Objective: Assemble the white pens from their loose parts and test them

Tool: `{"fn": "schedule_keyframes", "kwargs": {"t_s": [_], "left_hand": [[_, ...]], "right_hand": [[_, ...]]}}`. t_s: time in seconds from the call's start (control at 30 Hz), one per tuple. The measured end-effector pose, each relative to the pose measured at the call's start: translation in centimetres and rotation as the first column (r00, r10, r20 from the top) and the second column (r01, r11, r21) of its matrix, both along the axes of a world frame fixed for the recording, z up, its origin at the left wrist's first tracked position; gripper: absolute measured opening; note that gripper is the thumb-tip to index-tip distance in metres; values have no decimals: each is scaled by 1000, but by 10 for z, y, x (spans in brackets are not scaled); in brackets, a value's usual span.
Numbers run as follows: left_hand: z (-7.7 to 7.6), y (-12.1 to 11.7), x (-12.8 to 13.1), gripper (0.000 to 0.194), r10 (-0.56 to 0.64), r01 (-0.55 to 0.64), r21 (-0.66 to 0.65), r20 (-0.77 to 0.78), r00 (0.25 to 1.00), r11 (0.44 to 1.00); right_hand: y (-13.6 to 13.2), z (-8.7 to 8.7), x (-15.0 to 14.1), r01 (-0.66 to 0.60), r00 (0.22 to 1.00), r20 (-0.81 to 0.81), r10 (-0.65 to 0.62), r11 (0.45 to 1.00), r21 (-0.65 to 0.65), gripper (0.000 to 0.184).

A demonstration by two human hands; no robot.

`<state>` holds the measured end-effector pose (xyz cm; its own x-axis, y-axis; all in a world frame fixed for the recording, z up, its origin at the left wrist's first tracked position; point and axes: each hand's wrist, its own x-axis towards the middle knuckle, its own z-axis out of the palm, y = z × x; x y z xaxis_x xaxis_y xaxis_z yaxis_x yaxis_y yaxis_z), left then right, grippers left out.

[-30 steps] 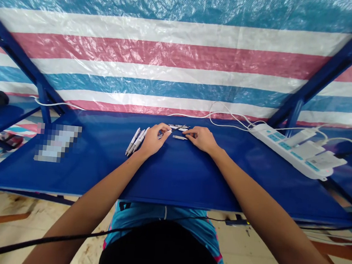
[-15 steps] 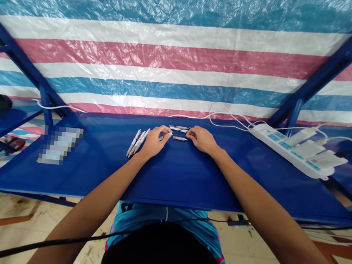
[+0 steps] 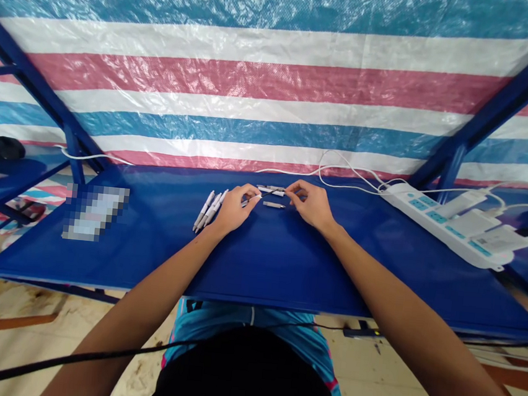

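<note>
On the blue table (image 3: 258, 260), my left hand (image 3: 233, 210) pinches a white pen part (image 3: 258, 196), and my right hand (image 3: 312, 205) pinches the thin dark rod (image 3: 272, 192). A loose pinch could let the rod slip onto the pens (image 3: 280, 194) behind. Compared with earlier, my right fingers sit farther from the grey piece (image 3: 272, 205).
</note>
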<state>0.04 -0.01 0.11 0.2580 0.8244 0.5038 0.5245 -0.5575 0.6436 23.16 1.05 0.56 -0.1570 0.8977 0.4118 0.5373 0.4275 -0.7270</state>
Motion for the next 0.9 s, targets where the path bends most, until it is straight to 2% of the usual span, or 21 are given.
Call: {"fn": "schedule_keyframes", "kwargs": {"t_s": [0.27,0.53,0.9], "left_hand": [[0,0,0,7,33,-33,9,-14,999,999],[-1,5,-3,8,76,-75,30,-32,997,997],[2,-1,-1,10,107,-111,-26,-118,987,994]], "right_hand": [[0,-1,-2,-7,999,-40,7,1000,-3,16],[0,-2,-1,35,997,-64,-31,998,57,19],[0,-4,-2,-18,989,-140,39,988,153,26]]}}
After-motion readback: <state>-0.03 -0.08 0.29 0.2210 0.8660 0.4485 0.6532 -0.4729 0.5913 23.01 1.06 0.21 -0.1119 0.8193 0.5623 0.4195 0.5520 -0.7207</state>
